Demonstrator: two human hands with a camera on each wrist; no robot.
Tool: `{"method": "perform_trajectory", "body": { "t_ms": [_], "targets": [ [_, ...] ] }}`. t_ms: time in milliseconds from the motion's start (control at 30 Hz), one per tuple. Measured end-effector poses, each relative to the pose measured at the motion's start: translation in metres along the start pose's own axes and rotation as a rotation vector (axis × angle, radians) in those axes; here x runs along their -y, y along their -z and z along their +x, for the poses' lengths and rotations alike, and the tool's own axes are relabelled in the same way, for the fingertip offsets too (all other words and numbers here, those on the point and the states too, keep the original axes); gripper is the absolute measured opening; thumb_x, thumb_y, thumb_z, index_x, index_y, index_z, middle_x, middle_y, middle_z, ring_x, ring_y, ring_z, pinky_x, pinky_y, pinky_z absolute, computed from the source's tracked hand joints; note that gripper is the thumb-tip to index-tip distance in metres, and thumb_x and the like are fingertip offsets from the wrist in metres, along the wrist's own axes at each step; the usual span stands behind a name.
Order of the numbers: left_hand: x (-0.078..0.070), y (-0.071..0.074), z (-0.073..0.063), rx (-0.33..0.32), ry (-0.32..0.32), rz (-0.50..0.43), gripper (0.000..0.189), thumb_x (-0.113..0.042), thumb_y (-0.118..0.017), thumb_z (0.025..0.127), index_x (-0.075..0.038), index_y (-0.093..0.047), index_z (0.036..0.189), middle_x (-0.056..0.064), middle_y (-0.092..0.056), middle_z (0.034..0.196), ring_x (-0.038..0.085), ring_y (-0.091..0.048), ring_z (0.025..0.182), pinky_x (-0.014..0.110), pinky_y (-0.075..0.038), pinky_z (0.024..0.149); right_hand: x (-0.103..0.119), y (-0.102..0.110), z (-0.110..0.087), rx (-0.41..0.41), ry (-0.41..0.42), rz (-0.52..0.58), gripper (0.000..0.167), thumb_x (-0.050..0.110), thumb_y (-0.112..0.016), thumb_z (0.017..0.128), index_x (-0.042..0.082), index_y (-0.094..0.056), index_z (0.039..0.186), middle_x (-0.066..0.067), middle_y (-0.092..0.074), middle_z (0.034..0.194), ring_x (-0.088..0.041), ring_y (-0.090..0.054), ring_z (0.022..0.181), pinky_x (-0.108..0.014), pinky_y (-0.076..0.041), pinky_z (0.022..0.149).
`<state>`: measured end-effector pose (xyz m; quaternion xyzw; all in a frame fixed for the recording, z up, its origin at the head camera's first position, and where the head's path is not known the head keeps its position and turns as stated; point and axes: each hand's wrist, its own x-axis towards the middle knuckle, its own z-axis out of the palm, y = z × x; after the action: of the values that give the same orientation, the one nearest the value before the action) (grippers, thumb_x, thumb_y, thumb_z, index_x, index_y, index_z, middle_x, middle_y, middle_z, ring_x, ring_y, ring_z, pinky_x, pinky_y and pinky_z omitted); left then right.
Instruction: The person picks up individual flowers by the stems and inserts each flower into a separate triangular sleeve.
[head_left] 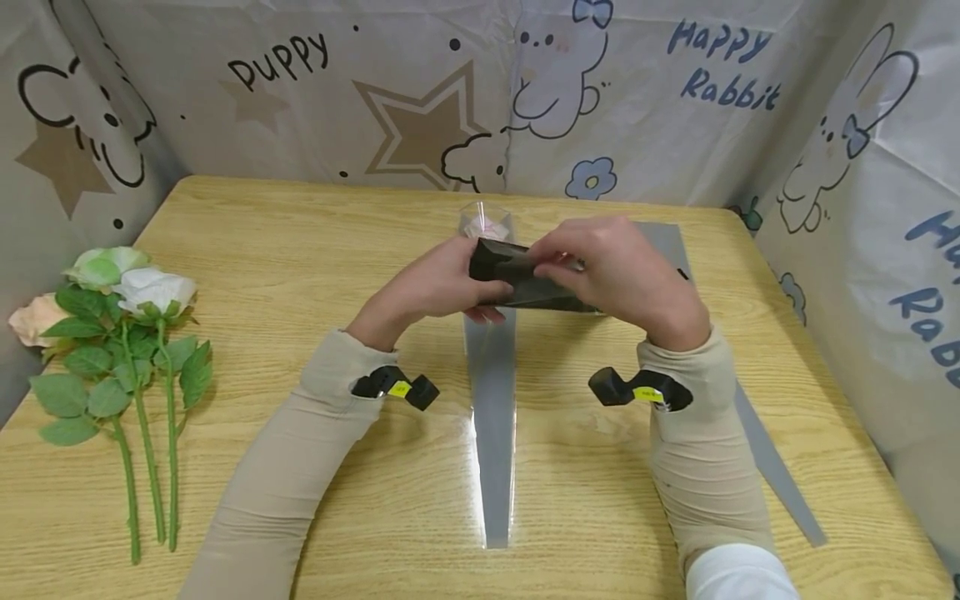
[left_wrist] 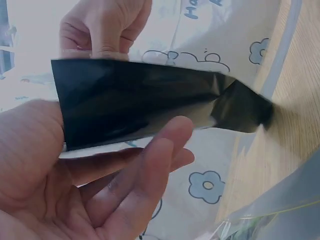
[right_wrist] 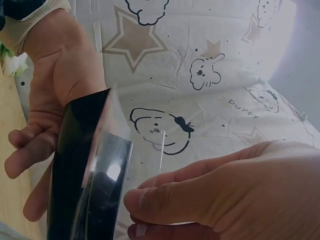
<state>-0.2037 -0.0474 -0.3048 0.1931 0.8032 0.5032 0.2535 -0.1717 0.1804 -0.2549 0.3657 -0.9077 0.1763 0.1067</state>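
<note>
My left hand (head_left: pixel 442 283) holds one end of a black plastic flower sleeve (head_left: pixel 521 289) above the table. In the left wrist view, the sleeve (left_wrist: pixel 135 97) lies across that hand, its far end creased and bent toward the tabletop. My right hand (head_left: pixel 618 271) pinches at the same sleeve from the right. From the right wrist, the sleeve's black side (right_wrist: pixel 75 145) shows beside a clear film layer, and the right thumb and index finger (right_wrist: pixel 145 200) meet at the film's edge. Beneath both hands lies a grey-backed clear sleeve (head_left: pixel 492 417) with a pale pink rose (head_left: pixel 483 227) at its top.
Green-stemmed artificial roses lie at the left: a white one (head_left: pixel 153 290), a greenish one (head_left: pixel 105 267) and a peach one (head_left: pixel 37 319). Another grey sleeve (head_left: pixel 780 475) lies partly under the right arm. Printed cloth walls (head_left: pixel 300 125) border the wooden table (head_left: pixel 300 225).
</note>
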Motion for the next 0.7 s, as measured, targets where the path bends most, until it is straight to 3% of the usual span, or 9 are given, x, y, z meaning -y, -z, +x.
{"method": "perform_trajectory", "body": {
  "t_ms": [167, 333, 533, 700],
  "targets": [
    [-0.004, 0.007, -0.009, -0.024, -0.022, 0.033, 0.044, -0.035, -0.065, 0.103, -0.015, -0.057, 0.142, 0.013, -0.073, 0.124, 0.032, -0.079, 0.096, 0.035, -0.065, 0.077, -0.002, 0.003, -0.003, -0.019, -0.012, 0.011, 0.013, 0.01, -0.078, 0.092, 0.008, -0.08, 0.105, -0.007, -0.081, 0.101, -0.019, -0.076, 0.087, -0.038, -0.063, 0.076],
    [-0.008, 0.031, -0.028, -0.078, -0.044, 0.101, 0.046, -0.04, -0.064, 0.102, -0.024, -0.057, 0.145, 0.005, -0.072, 0.131, 0.022, -0.078, 0.099, 0.037, -0.064, 0.086, -0.005, 0.005, -0.005, -0.045, -0.014, 0.011, 0.013, 0.008, -0.079, 0.091, 0.006, -0.08, 0.104, -0.01, -0.081, 0.101, -0.023, -0.078, 0.089, -0.038, -0.064, 0.078],
    [-0.012, 0.072, -0.06, -0.264, -0.026, 0.258, 0.045, -0.045, -0.059, 0.104, -0.02, -0.061, 0.141, 0.01, -0.074, 0.122, 0.017, -0.076, 0.092, 0.029, -0.062, 0.083, -0.008, 0.009, -0.007, -0.068, -0.034, -0.002, 0.013, 0.006, -0.079, 0.091, 0.006, -0.08, 0.103, -0.009, -0.08, 0.1, -0.022, -0.078, 0.089, -0.038, -0.065, 0.078],
    [0.002, 0.101, -0.086, -0.428, 0.041, 0.407, 0.052, -0.055, -0.055, 0.103, -0.017, -0.064, 0.137, 0.013, -0.074, 0.115, 0.009, -0.073, 0.08, 0.025, -0.056, 0.074, -0.008, 0.011, -0.007, -0.063, -0.059, 0.002, 0.013, 0.007, -0.078, 0.092, 0.006, -0.08, 0.104, -0.009, -0.08, 0.101, -0.022, -0.077, 0.09, -0.039, -0.064, 0.079]
  ]
}}
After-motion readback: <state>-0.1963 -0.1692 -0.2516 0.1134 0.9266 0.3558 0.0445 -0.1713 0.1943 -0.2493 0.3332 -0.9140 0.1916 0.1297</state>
